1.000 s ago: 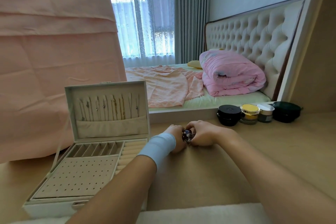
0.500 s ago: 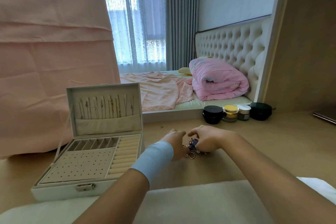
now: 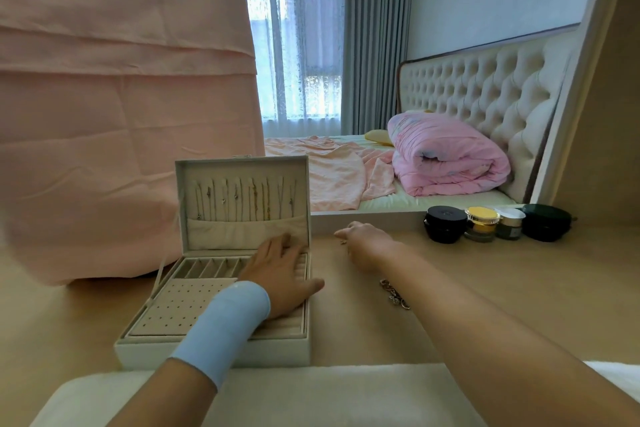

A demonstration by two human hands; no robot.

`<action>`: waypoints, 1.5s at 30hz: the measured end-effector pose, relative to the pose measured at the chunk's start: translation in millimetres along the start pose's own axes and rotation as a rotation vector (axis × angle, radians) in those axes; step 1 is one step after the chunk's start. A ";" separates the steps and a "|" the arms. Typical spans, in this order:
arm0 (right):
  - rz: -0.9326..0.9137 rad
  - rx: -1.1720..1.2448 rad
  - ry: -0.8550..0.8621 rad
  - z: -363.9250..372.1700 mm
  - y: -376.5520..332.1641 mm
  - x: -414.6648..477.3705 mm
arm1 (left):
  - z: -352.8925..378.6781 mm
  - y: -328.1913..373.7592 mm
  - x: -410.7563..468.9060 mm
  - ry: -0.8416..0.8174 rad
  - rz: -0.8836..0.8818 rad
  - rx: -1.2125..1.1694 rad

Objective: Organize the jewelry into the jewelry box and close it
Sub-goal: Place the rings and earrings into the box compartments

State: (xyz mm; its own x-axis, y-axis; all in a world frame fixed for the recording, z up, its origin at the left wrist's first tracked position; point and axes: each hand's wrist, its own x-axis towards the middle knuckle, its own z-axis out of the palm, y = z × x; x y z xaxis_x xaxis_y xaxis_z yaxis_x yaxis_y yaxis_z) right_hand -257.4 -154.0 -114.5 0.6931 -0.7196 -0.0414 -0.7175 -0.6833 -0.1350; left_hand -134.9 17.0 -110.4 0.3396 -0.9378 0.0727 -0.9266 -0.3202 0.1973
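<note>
Leaving the jewelry (image 3: pixel 394 295), the left hand (image 3: pixel 280 274) lies flat on the box (image 3: pixel 214 354); right hand (image 3: pixel 367 244) beside the box, grip unclear. Light, slippery pieces: pinch each gently.

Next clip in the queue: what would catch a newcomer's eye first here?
An open jewelry box sits centre-left, necklaces hanging in its raised lid, with the left hand lying flat across its tray. Right of it, the right hand seems to pinch a small piece, and a loose jewelry pile lies on the table by that forearm.

Pale blue wristband (image 3: pixel 225 326) on left forearm.
</note>
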 end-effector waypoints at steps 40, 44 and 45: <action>-0.047 1.112 0.290 -32.5 29.0 -43.5 | -8.3 45.2 58.8 0.106 0.216 -0.625; -0.028 1.207 0.207 -32.5 17.8 -42.6 | -17.6 23.2 57.4 0.145 0.224 -0.726; -0.017 1.222 0.189 -31.8 15.9 -41.7 | -19.6 20.1 57.6 0.139 0.237 -0.747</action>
State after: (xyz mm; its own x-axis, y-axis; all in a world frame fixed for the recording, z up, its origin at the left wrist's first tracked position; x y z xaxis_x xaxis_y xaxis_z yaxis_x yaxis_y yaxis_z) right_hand -299.9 -138.8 -83.5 0.6081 -0.7877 0.0989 -0.1030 -0.2018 -0.9740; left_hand -130.8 -40.9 -83.1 0.2095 -0.9287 0.3060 -0.6399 0.1064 0.7611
